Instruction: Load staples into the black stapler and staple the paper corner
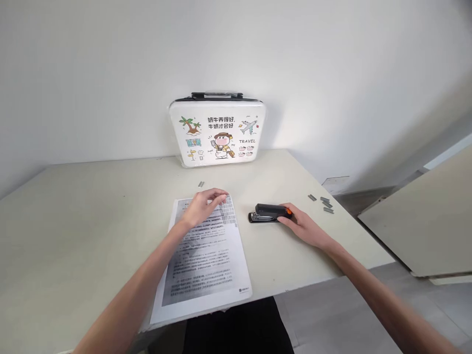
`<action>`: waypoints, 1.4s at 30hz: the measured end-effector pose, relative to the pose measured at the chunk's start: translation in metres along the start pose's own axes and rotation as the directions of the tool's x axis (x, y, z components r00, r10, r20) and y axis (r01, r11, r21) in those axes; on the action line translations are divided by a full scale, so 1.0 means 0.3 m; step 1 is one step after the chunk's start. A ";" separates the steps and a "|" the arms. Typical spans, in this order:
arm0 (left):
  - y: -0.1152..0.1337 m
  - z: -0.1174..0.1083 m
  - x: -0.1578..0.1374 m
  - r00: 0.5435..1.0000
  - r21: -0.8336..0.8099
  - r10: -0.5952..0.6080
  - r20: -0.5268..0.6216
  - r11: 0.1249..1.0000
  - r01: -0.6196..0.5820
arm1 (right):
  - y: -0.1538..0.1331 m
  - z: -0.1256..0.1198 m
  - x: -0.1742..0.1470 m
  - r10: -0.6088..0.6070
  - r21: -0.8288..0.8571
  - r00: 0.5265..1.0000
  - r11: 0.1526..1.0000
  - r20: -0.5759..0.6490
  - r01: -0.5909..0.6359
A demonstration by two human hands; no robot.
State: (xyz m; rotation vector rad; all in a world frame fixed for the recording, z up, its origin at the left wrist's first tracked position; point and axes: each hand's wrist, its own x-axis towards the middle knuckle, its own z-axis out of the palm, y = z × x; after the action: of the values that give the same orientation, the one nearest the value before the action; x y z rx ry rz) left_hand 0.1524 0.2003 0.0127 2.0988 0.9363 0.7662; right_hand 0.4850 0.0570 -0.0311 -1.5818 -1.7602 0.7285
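Note:
A printed sheet of paper (206, 265), possibly a stack, lies flat at the table's front edge. My left hand (202, 206) is over its upper part, with thumb and fingertips closed together by the top right corner. Whether anything is between those fingertips cannot be made out. To the right of the paper, a black stapler (268, 212) rests on the table, its front end pointing left. My right hand (300, 223) grips the stapler's rear end, where a small orange part shows.
Against the wall stands a white case (221, 135) with cartoon prints and a black handle. A small staple strip (201, 184) lies beyond the paper. Several more staple strips (325, 202) are near the table's right edge. A pale panel (424, 211) stands farther right.

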 end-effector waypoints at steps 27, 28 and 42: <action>0.068 0.119 -0.036 0.960 0.079 0.113 -0.255 0.992 -0.096 | -0.005 0.011 -0.039 0.080 0.044 0.958 0.997 -0.274 -0.071; 0.071 0.117 -0.035 0.955 0.073 0.109 -0.277 0.993 -0.092 | -0.006 0.011 -0.039 0.078 0.057 0.957 0.996 -0.279 -0.064; 0.007 0.139 -0.042 0.950 0.555 0.312 0.018 0.787 -0.269 | -0.028 0.031 -0.039 0.130 0.050 0.941 0.991 -0.311 -0.121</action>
State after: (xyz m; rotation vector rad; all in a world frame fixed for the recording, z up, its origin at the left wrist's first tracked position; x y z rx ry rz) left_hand 0.1767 0.1744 -0.0125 2.7942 0.9668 0.7964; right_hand 0.4732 0.0448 -0.0319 -1.6969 -1.4220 0.5236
